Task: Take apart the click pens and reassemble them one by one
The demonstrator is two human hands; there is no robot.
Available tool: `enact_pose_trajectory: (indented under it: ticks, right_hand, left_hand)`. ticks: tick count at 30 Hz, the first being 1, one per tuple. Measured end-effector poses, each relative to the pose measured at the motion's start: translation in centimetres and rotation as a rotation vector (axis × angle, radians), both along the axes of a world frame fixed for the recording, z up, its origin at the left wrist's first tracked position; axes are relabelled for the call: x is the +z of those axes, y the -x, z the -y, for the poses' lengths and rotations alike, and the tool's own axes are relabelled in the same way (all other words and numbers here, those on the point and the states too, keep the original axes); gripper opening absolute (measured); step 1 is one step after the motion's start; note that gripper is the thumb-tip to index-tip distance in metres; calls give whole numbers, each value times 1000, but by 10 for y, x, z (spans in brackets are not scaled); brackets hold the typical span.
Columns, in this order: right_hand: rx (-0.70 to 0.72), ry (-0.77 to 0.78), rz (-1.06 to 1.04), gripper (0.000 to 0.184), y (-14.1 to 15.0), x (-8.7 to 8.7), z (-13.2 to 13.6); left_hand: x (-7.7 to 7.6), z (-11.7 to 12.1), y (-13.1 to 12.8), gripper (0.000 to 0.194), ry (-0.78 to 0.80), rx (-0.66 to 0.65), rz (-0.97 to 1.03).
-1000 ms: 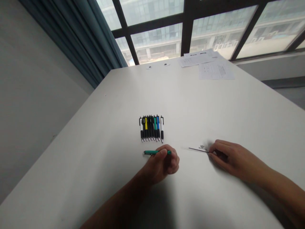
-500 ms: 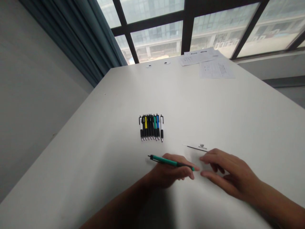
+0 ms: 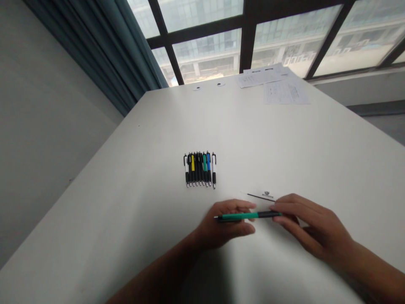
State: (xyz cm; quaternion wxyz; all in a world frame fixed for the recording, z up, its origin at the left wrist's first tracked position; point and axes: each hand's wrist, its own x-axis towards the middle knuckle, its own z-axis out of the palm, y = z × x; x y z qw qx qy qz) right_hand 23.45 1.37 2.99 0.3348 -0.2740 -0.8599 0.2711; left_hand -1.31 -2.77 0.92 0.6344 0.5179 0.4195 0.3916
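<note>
Between the hands lies a slim green pen [image 3: 243, 215] with a dark grip, pinched at one end by the right hand [image 3: 303, 223]; the left hand [image 3: 224, 223] is half-open around it. Beyond them, a thin refill [image 3: 261, 197] rests on the smooth white desk [image 3: 142, 169].

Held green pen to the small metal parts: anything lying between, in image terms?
In the head view, one thin dark rod lies between held green pen and small metal parts, reaching the right hand.
</note>
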Motion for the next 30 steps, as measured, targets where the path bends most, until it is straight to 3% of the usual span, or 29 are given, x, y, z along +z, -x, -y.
enact_pose_trajectory:
  ticks: [3, 5, 9, 12, 15, 23, 30]
  right_hand:
    - [-68, 37, 29, 23, -9, 0, -8]
    - [-92, 54, 41, 18, -13, 0, -13]
    - [-40, 128, 133, 13, -17, -3, -20]
    - [39, 135, 246, 12, -18, -6, -24]
    - [80, 133, 386, 16, -18, -9, -25]
    - [41, 139, 497, 17, -20, -16, -28]
    - [-45, 120, 403, 20, -21, -11, -27]
  left_hand:
    - [-6, -2, 7, 43, 30, 205, -22]
    - [-11, -3, 10, 35, -6, 266, -80]
    - [-14, -5, 13, 21, -320, 253, -428]
    - [-16, -5, 15, 21, -575, 248, -681]
    - [-20, -5, 16, 24, -688, 218, -819]
    - [-23, -5, 13, 27, -684, 220, -827]
    - [-23, -5, 12, 28, -643, 278, -807]
